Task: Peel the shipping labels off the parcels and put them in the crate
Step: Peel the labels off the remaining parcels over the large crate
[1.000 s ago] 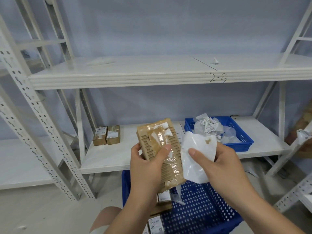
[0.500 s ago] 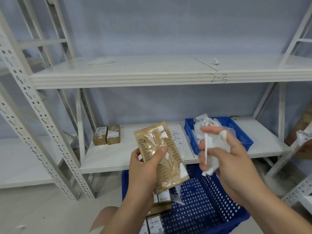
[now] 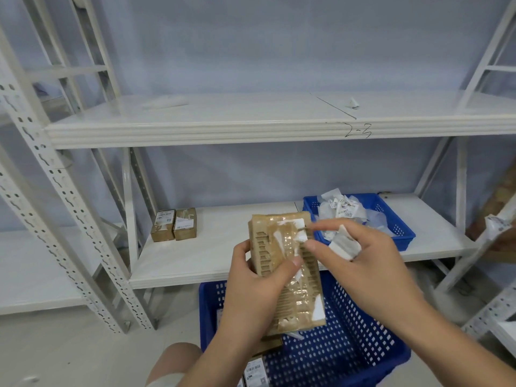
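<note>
Right hand [image 3: 360,263] has moved in to the top right corner of the parcel [image 3: 282,263]; half a second ago it was off to the side, clear of it. Its forefinger and thumb now sit at a white label scrap [image 3: 300,235] stuck there. Can't tell if they actually pinch it, the tips are blurred. The same hand's other fingers are curled round a crumpled peeled label [image 3: 344,243], so that one is in the hand, not in a crate. Left hand [image 3: 259,286] grips the parcel from the left, thumb across the taped front. Parcel is roughly upright, slightly tilted, above the big blue crate [image 3: 363,344]; its lower left edge and back are hidden by the left hand. More labelled parcels [image 3: 254,371] lie in that crate, mostly cut off by the frame bottom and the forearm. Small blue crate [image 3: 402,238] on the lower shelf [image 3: 217,247] holds a heap of labels [image 3: 344,209]. Two small boxes [image 3: 184,224] stand at the shelf's left, print unreadable. Right edge: blurred shape, can't identify.
</note>
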